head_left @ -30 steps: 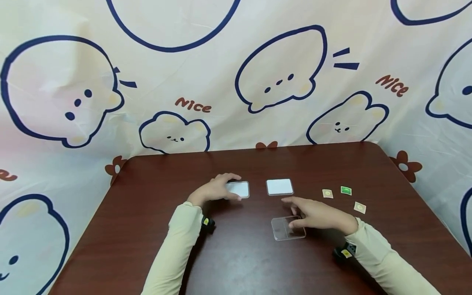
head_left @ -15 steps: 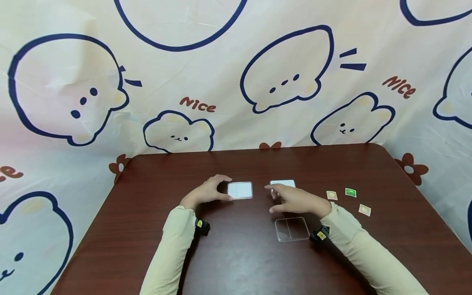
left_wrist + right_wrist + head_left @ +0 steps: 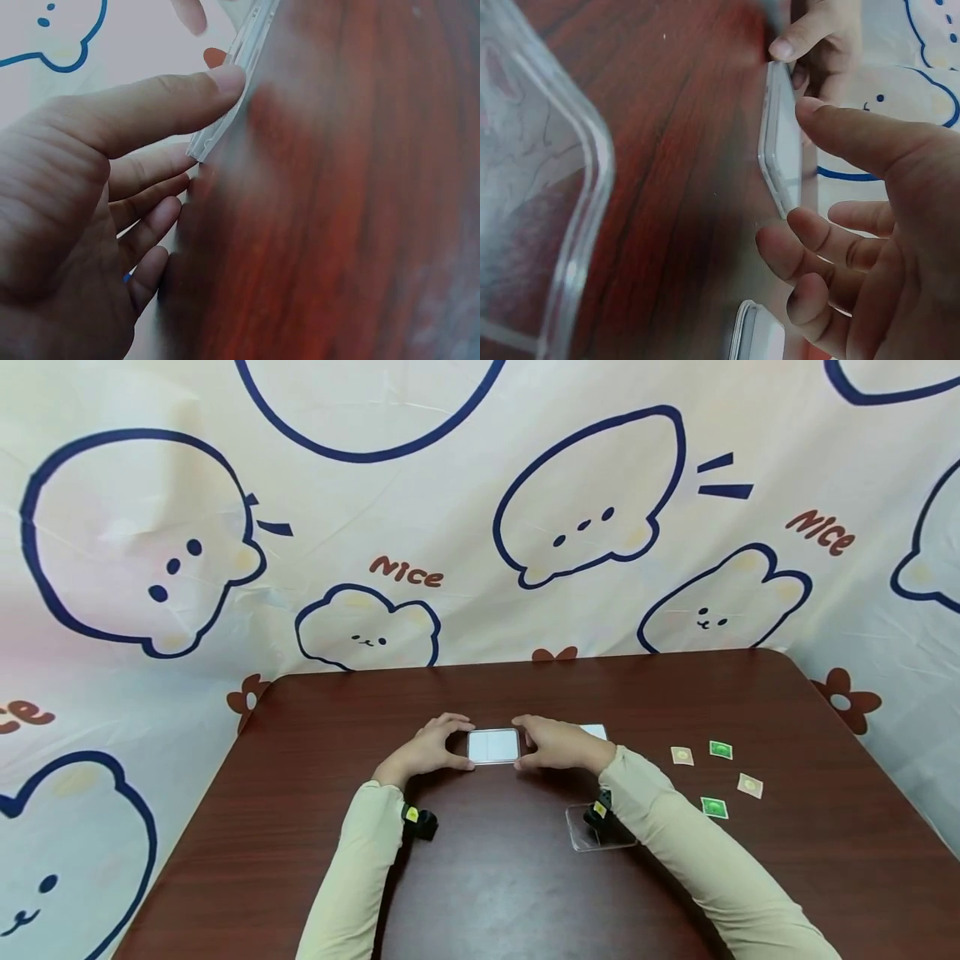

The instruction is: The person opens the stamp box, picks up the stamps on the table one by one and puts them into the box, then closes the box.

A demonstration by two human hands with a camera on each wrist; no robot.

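A flat clear plastic case with a white inside point(image 3: 492, 747) lies near the middle of the table. At its left end, my left hand point(image 3: 429, 747) grips it with thumb and fingers, the thumb across its edge in the left wrist view. Around the right end curl the fingers of my right hand point(image 3: 558, 743), fingertips right at the corners. In the right wrist view the white case point(image 3: 784, 142) stretches between the two hands. A second white case point(image 3: 594, 731) is mostly hidden behind my right hand.
A transparent lid-like piece point(image 3: 581, 835) lies under my right wrist, partly covered by the wrist camera point(image 3: 597, 810). Several small squares, green point(image 3: 721, 750) and beige point(image 3: 750, 785), lie to the right on the brown table point(image 3: 480, 893). A printed cloth point(image 3: 465, 510) hangs behind.
My right hand has moved left and away from above the transparent piece, past the second case, to the right end of the white case. The left hand stays at its left end.
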